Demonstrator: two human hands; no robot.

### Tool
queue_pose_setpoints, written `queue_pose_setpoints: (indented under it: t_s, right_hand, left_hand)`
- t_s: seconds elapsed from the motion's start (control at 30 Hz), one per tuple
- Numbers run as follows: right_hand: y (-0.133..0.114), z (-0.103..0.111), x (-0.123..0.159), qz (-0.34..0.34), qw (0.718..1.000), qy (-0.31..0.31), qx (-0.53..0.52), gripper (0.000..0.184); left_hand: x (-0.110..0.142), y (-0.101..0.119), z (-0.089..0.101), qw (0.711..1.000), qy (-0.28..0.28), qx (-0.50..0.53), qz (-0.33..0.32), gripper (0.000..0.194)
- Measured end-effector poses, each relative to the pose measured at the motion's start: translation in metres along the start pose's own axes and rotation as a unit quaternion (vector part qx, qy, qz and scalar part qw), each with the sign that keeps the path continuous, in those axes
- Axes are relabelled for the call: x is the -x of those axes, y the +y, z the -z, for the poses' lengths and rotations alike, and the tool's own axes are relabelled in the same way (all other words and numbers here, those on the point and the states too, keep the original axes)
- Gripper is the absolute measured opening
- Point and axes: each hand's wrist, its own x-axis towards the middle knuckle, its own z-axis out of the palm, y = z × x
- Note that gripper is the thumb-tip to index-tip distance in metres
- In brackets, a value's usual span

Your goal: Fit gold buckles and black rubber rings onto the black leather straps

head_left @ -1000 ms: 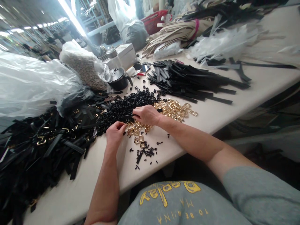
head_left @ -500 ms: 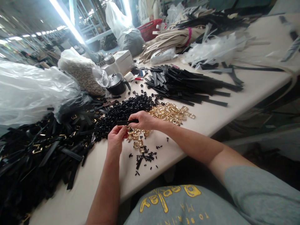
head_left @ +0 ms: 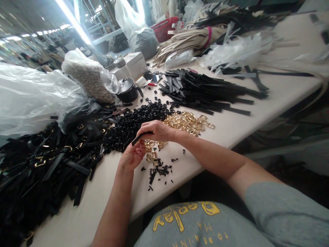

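My right hand pinches a short black strap above the table, its free end pointing down-left. My left hand is cupped just below it, palm turned up, fingertips touching the strap's lower end; whether it holds a small part I cannot tell. Under both hands lie loose gold buckles and a few more gold buckles near the left fingers. A heap of black rings sits just behind the hands. Small black bits are scattered in front.
A large pile of black straps with gold buckles fills the left. A stack of plain black straps lies at the back right. Clear plastic bags, a black kettle and a white box stand behind. The table edge runs diagonally on the right.
The right hand has tilted the strap from level to slanting down-left. The left hand turned palm-up and moved under the strap's end.
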Motion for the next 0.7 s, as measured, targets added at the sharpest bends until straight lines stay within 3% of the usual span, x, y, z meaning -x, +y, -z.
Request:
queue_pose_setpoints:
  t_s: [0.1, 0.17, 0.27, 0.37, 0.53, 0.7]
  right_hand:
    - [0.000, 0.001, 0.000, -0.017, 0.999, 0.017, 0.022, 0.020]
    - [0.000, 0.004, -0.001, -0.051, 0.996, 0.037, 0.069, 0.022]
    - [-0.001, 0.009, -0.001, -0.114, 0.981, 0.048, 0.151, 0.024]
    - [-0.003, 0.010, -0.002, -0.155, 0.970, 0.027, 0.183, 0.024]
    - [-0.005, 0.004, -0.001, -0.163, 0.972, -0.009, 0.170, 0.021]
    - [-0.006, 0.001, 0.001, -0.125, 0.985, -0.033, 0.117, 0.020]
  left_hand:
    - [-0.001, 0.001, -0.001, 0.998, 0.005, -0.030, -0.050, 0.023]
    - [-0.002, 0.002, 0.002, 0.989, 0.025, -0.082, -0.123, 0.030]
    - [-0.003, 0.005, 0.007, 0.949, 0.055, -0.177, -0.257, 0.035]
    - [-0.001, 0.006, 0.010, 0.907, 0.066, -0.242, -0.339, 0.031]
    - [0.005, 0.004, 0.004, 0.880, 0.067, -0.245, -0.403, 0.023]
    - [0.001, 0.009, 0.004, 0.924, 0.095, -0.131, -0.346, 0.030]
